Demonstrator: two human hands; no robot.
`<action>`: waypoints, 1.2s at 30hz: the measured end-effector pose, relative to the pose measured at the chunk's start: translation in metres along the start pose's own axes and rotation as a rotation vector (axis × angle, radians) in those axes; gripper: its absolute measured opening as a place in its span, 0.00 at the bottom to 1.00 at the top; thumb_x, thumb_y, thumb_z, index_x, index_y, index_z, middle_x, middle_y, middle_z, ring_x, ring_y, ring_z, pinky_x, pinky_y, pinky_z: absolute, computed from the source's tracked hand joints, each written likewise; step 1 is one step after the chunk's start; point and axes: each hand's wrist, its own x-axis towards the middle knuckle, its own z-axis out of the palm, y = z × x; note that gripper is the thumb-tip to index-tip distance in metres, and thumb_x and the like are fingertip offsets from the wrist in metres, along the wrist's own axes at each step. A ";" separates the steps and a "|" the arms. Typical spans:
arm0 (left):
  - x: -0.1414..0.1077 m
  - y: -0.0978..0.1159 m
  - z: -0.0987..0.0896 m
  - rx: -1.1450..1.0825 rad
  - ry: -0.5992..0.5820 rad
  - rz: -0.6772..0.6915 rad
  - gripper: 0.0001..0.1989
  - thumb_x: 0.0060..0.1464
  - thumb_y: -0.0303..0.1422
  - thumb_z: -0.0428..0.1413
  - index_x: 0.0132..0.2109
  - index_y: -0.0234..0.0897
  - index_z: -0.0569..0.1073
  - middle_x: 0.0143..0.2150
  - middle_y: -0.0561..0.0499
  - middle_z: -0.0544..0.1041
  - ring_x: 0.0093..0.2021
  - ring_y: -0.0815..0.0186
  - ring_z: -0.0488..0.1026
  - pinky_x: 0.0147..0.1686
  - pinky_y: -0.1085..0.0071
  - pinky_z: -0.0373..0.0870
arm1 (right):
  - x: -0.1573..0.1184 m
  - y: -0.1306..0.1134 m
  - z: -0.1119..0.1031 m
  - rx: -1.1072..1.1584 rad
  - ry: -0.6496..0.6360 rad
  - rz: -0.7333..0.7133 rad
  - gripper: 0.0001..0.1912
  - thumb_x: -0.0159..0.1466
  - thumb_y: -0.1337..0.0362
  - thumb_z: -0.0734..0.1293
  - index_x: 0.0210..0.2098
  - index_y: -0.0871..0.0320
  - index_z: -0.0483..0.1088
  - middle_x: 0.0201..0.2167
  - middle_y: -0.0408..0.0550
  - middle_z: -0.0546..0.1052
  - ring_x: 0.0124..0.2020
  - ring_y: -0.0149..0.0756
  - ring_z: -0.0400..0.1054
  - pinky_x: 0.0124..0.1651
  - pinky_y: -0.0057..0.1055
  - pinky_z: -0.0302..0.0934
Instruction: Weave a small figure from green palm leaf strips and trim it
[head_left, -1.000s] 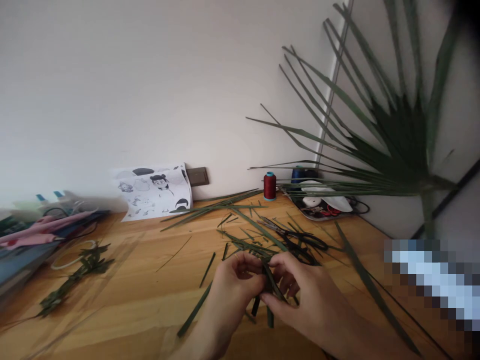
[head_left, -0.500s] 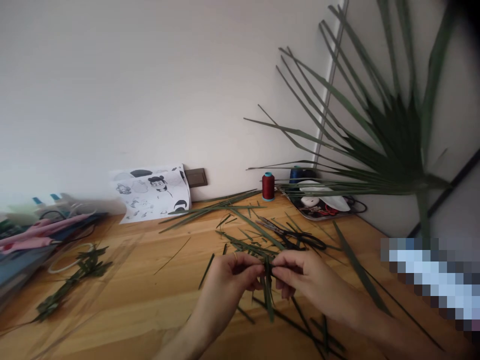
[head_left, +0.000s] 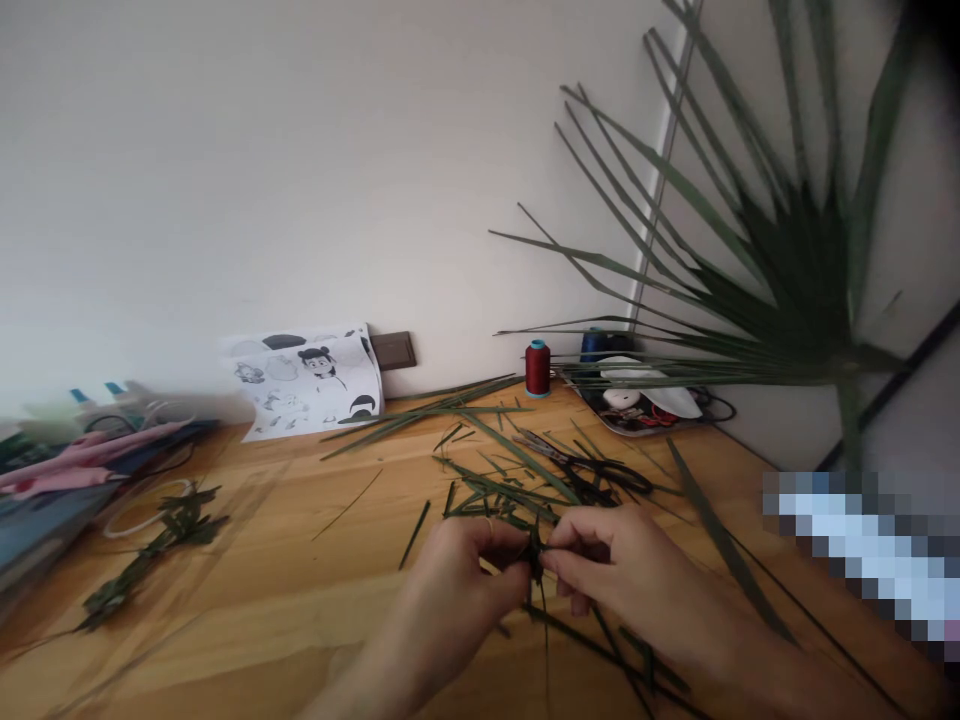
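Note:
Between my two hands is a small folded piece of green palm leaf (head_left: 535, 556), partly hidden by fingers. My left hand (head_left: 480, 570) pinches it from the left with thumb and forefinger. From the right, my right hand (head_left: 600, 555) grips its other side, fingers curled. A thin strand hangs down below the piece. Just beyond the hands lie black-handled scissors (head_left: 600, 475), their blades pointing up and left. Cut leaf strips (head_left: 499, 487) are scattered around them and under my wrists.
A large fan palm leaf (head_left: 802, 290) rises at the right. A red thread spool (head_left: 537, 368) stands by a tray (head_left: 637, 428) of small items. Printed paper (head_left: 311, 385) leans on the wall. At left are a woven leaf piece (head_left: 150, 560), a white ring (head_left: 112, 525) and a pink glue gun (head_left: 82, 465).
The leaf piece has turned between my fingers: its broad strip no longer points down toward me, and a thin strand hangs there. The view has shifted slightly.

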 end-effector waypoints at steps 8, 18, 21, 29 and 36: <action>0.004 0.001 -0.017 -0.356 -0.288 -0.152 0.09 0.48 0.33 0.54 0.29 0.31 0.76 0.27 0.47 0.76 0.27 0.67 0.71 0.32 0.71 0.65 | 0.008 0.005 -0.017 0.508 -0.346 0.077 0.10 0.54 0.61 0.66 0.26 0.63 0.68 0.18 0.41 0.72 0.18 0.24 0.66 0.24 0.21 0.61; 0.007 -0.001 -0.014 -0.397 -0.242 -0.122 0.07 0.47 0.33 0.56 0.28 0.32 0.74 0.24 0.50 0.76 0.25 0.69 0.72 0.29 0.74 0.66 | 0.009 0.005 -0.020 0.419 -0.364 0.073 0.13 0.56 0.58 0.65 0.22 0.62 0.66 0.17 0.40 0.71 0.17 0.23 0.64 0.21 0.20 0.59; 0.007 0.001 -0.014 -0.405 -0.235 -0.114 0.06 0.46 0.31 0.57 0.26 0.32 0.74 0.24 0.49 0.76 0.25 0.69 0.71 0.30 0.73 0.66 | 0.008 0.004 -0.021 0.420 -0.348 0.083 0.13 0.55 0.58 0.65 0.22 0.62 0.66 0.17 0.40 0.72 0.17 0.23 0.65 0.23 0.20 0.60; 0.005 0.000 -0.011 -0.430 -0.267 -0.169 0.07 0.44 0.32 0.58 0.25 0.32 0.75 0.23 0.49 0.76 0.24 0.69 0.70 0.29 0.72 0.66 | 0.006 0.002 -0.024 0.446 -0.354 0.097 0.09 0.52 0.62 0.68 0.25 0.62 0.66 0.18 0.40 0.73 0.19 0.24 0.66 0.24 0.22 0.61; 0.006 -0.005 -0.011 -0.464 -0.266 -0.177 0.05 0.43 0.31 0.58 0.26 0.32 0.75 0.24 0.48 0.77 0.24 0.68 0.71 0.28 0.72 0.65 | 0.006 0.004 -0.022 0.463 -0.235 0.095 0.09 0.50 0.64 0.69 0.26 0.61 0.66 0.18 0.39 0.72 0.18 0.25 0.66 0.25 0.23 0.61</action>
